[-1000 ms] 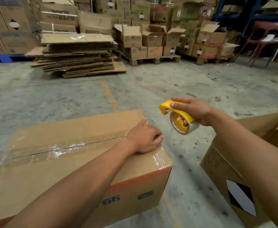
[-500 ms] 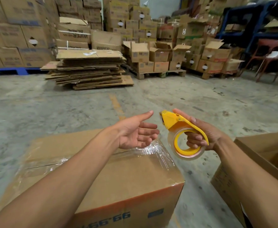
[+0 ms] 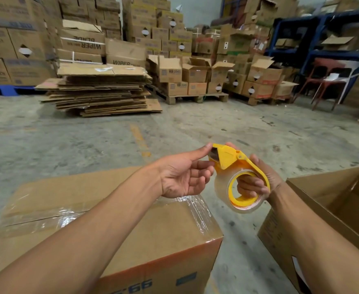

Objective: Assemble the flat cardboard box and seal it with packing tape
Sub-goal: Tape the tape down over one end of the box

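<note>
Single head-worn wide-angle view, looked forward and slightly down, close over both forearms, taped box [image 3: 115, 211] nearest, warehouse floor [image 3: 216, 128] and stacked cartons [image 3: 102, 90] receded beyond

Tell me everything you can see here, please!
Taped box: one, brown, shut, bottom left.
Open box: one, brown, bottom right.
Tape dispenser: one, yellow with a clear roll, centre.
Flat cardboard stack: one, brown, on the floor behind.
Stacked cartons: many, brown, along the back.
Chairs: red and white, far right.
Shelving: blue, far right.
Left hand: touching the dispenser's front.
Right hand: gripping the dispenser.
</note>
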The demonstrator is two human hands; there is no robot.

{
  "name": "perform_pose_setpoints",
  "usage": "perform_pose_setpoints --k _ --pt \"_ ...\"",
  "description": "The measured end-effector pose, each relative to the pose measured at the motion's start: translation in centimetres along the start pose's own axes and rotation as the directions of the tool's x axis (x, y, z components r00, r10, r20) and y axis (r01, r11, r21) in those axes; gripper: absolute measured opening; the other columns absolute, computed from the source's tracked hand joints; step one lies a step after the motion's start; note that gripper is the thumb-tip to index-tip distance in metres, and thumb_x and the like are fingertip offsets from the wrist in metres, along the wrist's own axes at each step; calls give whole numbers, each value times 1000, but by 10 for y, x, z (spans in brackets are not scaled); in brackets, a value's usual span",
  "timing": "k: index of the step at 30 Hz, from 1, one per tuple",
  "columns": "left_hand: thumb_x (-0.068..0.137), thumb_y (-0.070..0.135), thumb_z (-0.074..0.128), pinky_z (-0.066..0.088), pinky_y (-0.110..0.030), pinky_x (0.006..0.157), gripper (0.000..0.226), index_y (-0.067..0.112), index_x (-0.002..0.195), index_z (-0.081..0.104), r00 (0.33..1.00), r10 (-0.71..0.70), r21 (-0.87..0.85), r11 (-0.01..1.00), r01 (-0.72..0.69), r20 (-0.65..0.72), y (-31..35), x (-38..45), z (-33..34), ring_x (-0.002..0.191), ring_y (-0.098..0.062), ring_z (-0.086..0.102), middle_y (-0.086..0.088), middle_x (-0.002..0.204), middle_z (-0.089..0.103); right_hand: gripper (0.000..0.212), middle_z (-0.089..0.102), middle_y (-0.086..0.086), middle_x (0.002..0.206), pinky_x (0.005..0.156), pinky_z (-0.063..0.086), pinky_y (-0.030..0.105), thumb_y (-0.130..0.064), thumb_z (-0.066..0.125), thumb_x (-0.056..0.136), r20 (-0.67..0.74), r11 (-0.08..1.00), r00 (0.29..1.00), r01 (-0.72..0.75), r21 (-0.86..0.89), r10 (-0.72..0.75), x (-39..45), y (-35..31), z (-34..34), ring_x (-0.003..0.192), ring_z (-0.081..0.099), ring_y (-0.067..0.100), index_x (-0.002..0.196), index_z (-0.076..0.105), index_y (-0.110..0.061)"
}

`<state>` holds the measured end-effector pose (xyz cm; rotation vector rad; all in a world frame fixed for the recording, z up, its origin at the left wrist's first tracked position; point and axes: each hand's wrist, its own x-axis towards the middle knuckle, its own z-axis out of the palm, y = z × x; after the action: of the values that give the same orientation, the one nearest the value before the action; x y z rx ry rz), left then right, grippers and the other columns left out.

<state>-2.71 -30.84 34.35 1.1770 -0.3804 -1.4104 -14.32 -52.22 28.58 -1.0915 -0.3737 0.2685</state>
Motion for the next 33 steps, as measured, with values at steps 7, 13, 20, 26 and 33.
perform_pose_setpoints --k 7,13,20,26,33 --pt "75 36 74 50 -18 47 29 9 85 69 1000 -7 8 1000 7 25 -6 1 -5 53 -8 61 -2 73 66 51 76 -6 81 68 50 21 -46 30 102 33 1000 999 -3 16 3 -2 -2 0 67 71 2 115 73 -21" --pt "89 15 62 49 -20 53 8 10 91 68 1000 -19 12 1000 19 19 -7 0 -9 62 -10 66 -3 79 70 52 76 -7 82 69 50 20 -46 28 102 60 999 998 -28 40 25 -6 -2 -3 68 71 1 115 73 -22" --pt "79 10 68 53 -26 59 4 9 83 67 998 -50 -15 999 51 28 -12 1 -9 66 -13 68 -5 79 71 44 74 7 76 64 52 30 -34 40 104 43 996 999 -24 89 21 -12 2 -17 62 72 12 142 49 -16" --pt "76 10 69 54 -26 61 15 5 91 68 994 -105 11 994 104 20 -21 2 -17 60 -9 65 -2 71 65 56 68 10 62 58 55 31 -26 52 100 -47 997 997 -52 50 55 -18 0 -18 51 68 17 153 33 -22" --pt "74 12 72 54 -24 59 22 3 94 70 986 -164 17 986 164 -21 -35 3 -28 60 -9 66 -2 70 68 60 62 6 52 50 56 28 -31 65 92 -126 975 972 -208 -80 197 -21 -6 -7 39 62 13 148 43 -26"
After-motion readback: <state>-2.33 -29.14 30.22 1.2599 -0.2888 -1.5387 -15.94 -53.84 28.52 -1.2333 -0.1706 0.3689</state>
